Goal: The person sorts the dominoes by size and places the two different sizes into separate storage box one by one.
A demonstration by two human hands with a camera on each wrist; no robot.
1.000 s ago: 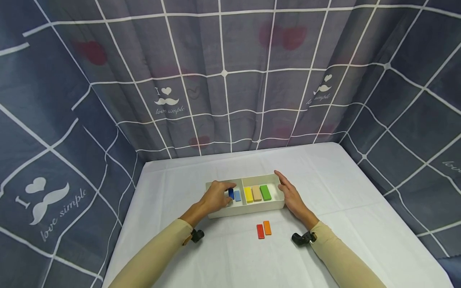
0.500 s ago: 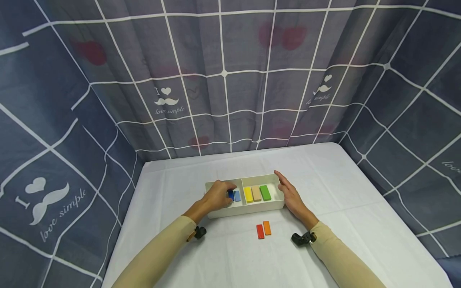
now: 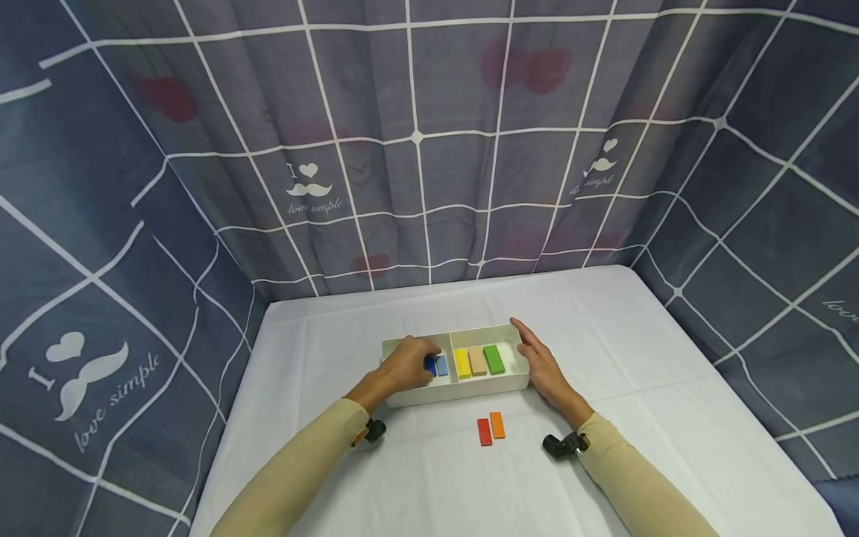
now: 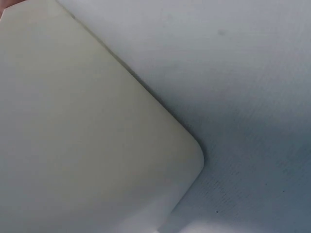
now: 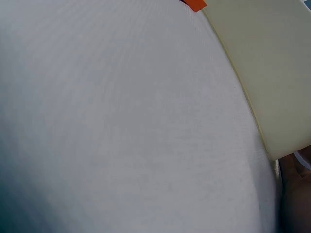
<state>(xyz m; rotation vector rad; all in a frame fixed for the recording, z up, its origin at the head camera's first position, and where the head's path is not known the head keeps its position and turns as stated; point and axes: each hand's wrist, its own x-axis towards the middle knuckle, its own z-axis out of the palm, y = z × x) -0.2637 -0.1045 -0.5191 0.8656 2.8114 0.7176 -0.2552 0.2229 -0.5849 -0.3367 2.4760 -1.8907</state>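
A white two-compartment box (image 3: 463,388) stands on the table, its front wall large in the left wrist view. My left hand (image 3: 406,363) reaches into the left compartment and pinches a dark blue block (image 3: 430,365), mostly covered by the fingers. Beside it lies a light blue block (image 3: 441,365). Yellow (image 3: 462,363), beige (image 3: 477,361) and green (image 3: 494,359) blocks lie in the right compartment. My right hand (image 3: 546,373) holds the box's right end, thumb over the rim and index finger along the outside.
In front of the box a red block (image 3: 485,432) and an orange block (image 3: 497,425) lie side by side on the white tablecloth (image 3: 429,477). A dark gridded curtain (image 3: 376,179) surrounds the table's back and sides.
The dark blue block has gone from tilted to lower and closer beside the light blue one, with my left hand shifting slightly right. My right hand has stayed put.
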